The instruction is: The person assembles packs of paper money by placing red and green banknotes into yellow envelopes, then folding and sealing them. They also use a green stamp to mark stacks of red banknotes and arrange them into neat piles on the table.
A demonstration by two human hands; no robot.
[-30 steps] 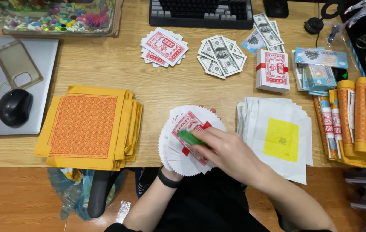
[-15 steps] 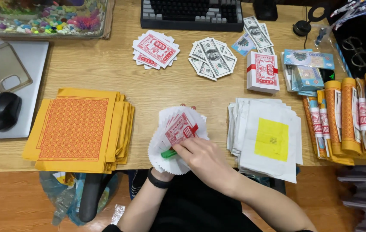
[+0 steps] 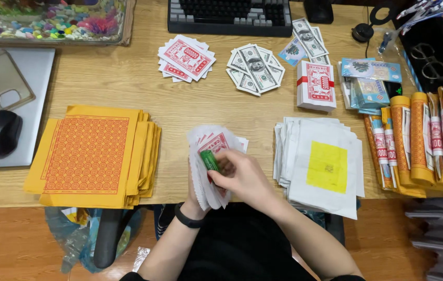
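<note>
Head view: right hand (image 3: 242,177) pinches a green stick (image 3: 210,160), left hand (image 3: 196,195) mostly hidden behind held fanned papers (image 3: 212,143).

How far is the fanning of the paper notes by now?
Done: two fanned piles, red-and-white notes and grey banknotes, lie near the keyboard. In hand: the left hand holds a white-and-red fan; the right hand presses a green stick. Left: the banded bundle.

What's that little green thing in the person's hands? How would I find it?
Start at the wooden desk and go to its front edge, between the orange paper stack and the white paper stack. There the hands hold a fan of white-and-red paper slips. The small green object, pinched by the right hand, is the only green thing against them.
</note>
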